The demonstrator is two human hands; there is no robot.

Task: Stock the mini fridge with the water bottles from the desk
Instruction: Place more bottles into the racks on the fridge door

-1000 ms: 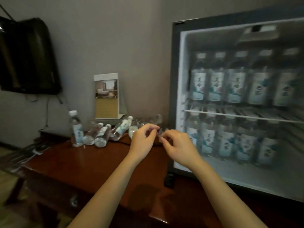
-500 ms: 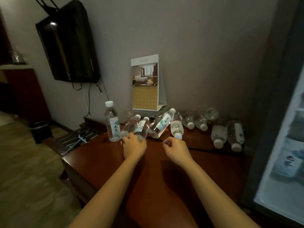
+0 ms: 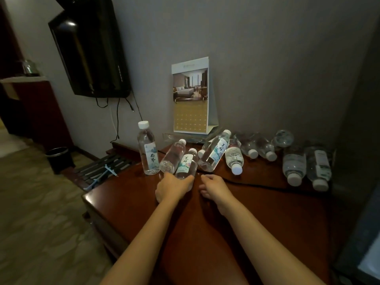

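Black brush-script characters on labels of upright water bottle (image 3: 148,150) and lying water bottle (image 3: 186,162), not decipherable; calendar (image 3: 191,112) header too small.

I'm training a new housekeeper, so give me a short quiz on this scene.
1. True or false: every water bottle on the desk lies on its side.
2. Which hand touches a lying bottle? A left, B right, C both.
3. What stands against the wall behind the bottles?
Key: 1 false, one upright bottle stands at the left. 2 A, the left hand holds the base of a labelled bottle; the right hand holds nothing. 3 A desk calendar.
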